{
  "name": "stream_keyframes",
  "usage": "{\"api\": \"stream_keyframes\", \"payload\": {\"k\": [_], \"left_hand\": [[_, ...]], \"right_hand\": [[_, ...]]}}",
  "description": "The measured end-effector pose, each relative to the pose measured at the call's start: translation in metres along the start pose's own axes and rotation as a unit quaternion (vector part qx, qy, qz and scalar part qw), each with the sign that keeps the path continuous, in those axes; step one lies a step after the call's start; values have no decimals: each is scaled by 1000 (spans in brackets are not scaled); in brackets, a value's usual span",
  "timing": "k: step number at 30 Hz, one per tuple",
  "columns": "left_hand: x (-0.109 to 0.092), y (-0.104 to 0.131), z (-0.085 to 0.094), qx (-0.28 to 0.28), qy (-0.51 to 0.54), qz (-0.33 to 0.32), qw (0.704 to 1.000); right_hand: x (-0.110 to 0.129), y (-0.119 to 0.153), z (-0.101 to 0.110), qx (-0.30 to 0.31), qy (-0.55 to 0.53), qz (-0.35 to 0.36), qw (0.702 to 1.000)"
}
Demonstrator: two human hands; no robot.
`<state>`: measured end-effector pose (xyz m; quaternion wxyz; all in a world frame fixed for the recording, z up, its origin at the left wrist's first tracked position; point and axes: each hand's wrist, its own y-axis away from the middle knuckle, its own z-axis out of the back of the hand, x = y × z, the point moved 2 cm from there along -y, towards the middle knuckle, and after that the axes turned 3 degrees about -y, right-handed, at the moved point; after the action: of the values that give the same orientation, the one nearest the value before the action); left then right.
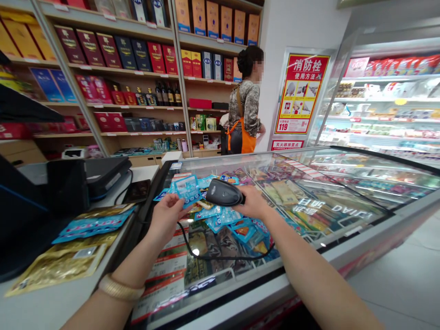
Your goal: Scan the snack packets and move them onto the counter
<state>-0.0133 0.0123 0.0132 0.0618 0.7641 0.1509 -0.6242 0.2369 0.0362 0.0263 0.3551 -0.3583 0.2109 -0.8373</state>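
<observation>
My left hand (167, 211) pinches the corner of a small blue snack packet (187, 189), holding it up with a pale label facing me. In my right hand (253, 201) is a black handheld barcode scanner (224, 192), its head pointing left towards that packet. Beneath both hands, a loose pile of blue snack packets (223, 219) lies on the glass top of a chest freezer (275, 162). A black cable (227, 258) loops over the glass below the pile.
Gold and blue packages (68, 261) lie on the counter at left, near a black checkout device (103, 174). A person in an orange apron (244, 133) stands behind the freezer, before shelves of boxes (134, 55). A lit display fridge (388, 101) is at right.
</observation>
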Motion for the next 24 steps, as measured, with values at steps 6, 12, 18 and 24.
{"api": "stream_keyframes", "payload": {"k": [6, 12, 18, 24], "left_hand": [[10, 1, -8, 2, -30, -10, 999], [12, 2, -9, -6, -20, -7, 1000], [13, 1, -10, -9, -23, -6, 1000], [15, 1, -11, -12, -5, -1, 1000]], "right_hand": [[2, -1, 0, 11, -5, 4, 1000], [2, -1, -1, 22, -9, 2, 1000], [5, -2, -2, 26, -22, 6, 999], [2, -1, -3, 13, -22, 16, 1000]]}}
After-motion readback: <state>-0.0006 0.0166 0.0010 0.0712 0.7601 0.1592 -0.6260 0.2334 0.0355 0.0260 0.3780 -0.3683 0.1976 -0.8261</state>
